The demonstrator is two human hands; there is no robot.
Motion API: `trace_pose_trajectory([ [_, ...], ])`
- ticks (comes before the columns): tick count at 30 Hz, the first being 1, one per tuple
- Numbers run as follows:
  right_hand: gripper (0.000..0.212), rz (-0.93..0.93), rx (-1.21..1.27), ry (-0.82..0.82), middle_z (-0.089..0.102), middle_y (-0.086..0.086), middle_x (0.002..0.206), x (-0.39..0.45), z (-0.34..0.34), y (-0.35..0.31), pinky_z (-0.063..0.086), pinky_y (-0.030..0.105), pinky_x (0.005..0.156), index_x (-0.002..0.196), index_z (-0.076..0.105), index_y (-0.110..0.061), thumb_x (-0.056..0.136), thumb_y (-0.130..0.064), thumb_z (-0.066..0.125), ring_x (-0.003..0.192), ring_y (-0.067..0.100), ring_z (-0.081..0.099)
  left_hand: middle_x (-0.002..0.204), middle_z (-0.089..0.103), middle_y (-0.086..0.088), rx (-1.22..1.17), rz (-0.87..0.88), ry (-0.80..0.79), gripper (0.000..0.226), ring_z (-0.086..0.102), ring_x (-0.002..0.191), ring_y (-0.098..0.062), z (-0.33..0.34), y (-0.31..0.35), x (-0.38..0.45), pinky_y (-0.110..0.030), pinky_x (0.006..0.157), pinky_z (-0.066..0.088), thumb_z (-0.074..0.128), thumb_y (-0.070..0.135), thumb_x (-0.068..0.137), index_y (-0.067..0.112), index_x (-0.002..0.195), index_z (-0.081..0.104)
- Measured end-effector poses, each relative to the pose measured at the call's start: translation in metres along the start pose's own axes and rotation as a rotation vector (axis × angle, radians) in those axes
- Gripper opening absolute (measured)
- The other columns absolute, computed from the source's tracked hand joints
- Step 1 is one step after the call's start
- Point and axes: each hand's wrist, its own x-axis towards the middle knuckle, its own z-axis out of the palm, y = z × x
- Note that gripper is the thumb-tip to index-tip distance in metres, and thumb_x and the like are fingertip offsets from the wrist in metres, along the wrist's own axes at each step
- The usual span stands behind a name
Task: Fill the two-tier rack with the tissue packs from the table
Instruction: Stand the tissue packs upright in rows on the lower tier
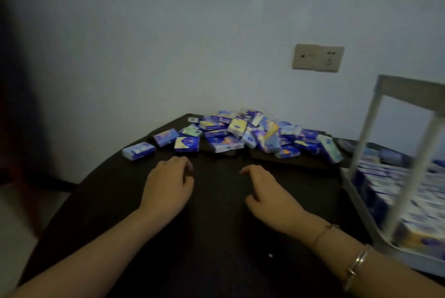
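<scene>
Tissue packs (252, 136): heaped at bench (216, 225) far edge, left of rack (407, 177); likely light, soft, slick-wrapped, best pinched across long sides; left hand (168, 184) and right hand (269, 191) loosely curled, empty.

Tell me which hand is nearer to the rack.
Right. The right hand hovers over the dark table, left of the rack; the left hand is farther left, below the tissue packs.

My one head-worn view looks forward and down, close over the desk (216, 237), toward a seemingly blurred wall (192, 32).
</scene>
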Motion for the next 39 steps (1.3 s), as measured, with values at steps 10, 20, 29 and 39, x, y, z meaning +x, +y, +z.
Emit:
trace_pose_trajectory([
  [10,0.062,-0.099,-0.136,0.063,0.006,-0.001,0.159,0.167,0.072,-0.005,0.009,0.043,0.120,0.149,0.019,-0.028,0.094,-0.032,0.048,0.147,0.020,-0.001,0.159,0.013,-0.002,0.308,-0.221,0.041,0.066,0.014,0.145,-0.030,0.034,-0.112,0.105,-0.052,0.117,0.015,0.045,0.053,0.092,0.035,0.149,0.019],
  [20,0.054,-0.167,-0.173,0.068,0.019,0.001,0.157,0.204,0.105,0.005,0.001,0.038,0.119,0.147,0.028,-0.023,0.097,-0.038,0.040,0.147,0.017,-0.001,0.157,0.020,0.000,0.443,-0.309,-0.209,0.065,0.020,0.143,-0.026,0.072,-0.110,0.150,-0.070,0.108,0.009,0.035,0.065,0.090,0.036,0.147,0.023],
  [29,0.023,-0.105,0.013,0.046,0.037,-0.005,0.112,0.121,0.065,0.005,0.052,0.030,0.079,0.108,0.044,-0.029,0.090,-0.033,0.057,0.092,0.012,0.054,0.143,0.037,0.006,0.268,-0.089,-0.196,0.037,0.035,0.132,-0.018,0.052,-0.075,0.077,-0.061,0.111,0.018,0.047,0.051,0.091,0.040,0.126,0.040],
  [39,0.045,0.099,0.046,-0.037,0.044,-0.005,0.118,-0.050,0.009,0.035,0.040,0.027,0.095,0.119,0.040,-0.031,0.080,-0.027,0.063,0.110,0.012,0.044,0.126,0.045,0.020,-0.008,0.183,-0.243,0.036,0.043,0.117,-0.009,0.045,0.032,-0.028,-0.048,0.111,0.019,0.056,0.047,0.088,0.044,0.120,0.040],
])
